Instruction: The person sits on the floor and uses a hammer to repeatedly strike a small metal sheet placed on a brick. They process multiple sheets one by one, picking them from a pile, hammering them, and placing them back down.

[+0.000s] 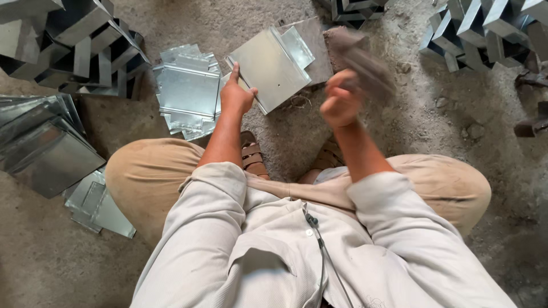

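I squat on a dirt floor. My left hand (pixel 236 94) presses on the near corner of a folded sheet-metal piece (pixel 269 67) that rests on a flat block (pixel 317 45). My right hand (pixel 341 102) is raised above the floor and grips a wooden mallet (pixel 359 57), which is blurred by motion. The mallet head hangs over the right edge of the block, just right of the metal piece.
A stack of flat folded metal pieces (pixel 187 88) lies left of my left hand. Larger sheets (pixel 45 148) lie at the far left, and piles of formed metal boxes (pixel 80 40) (pixel 485 28) fill both back corners. My sandalled feet (pixel 254 157) are below the work.
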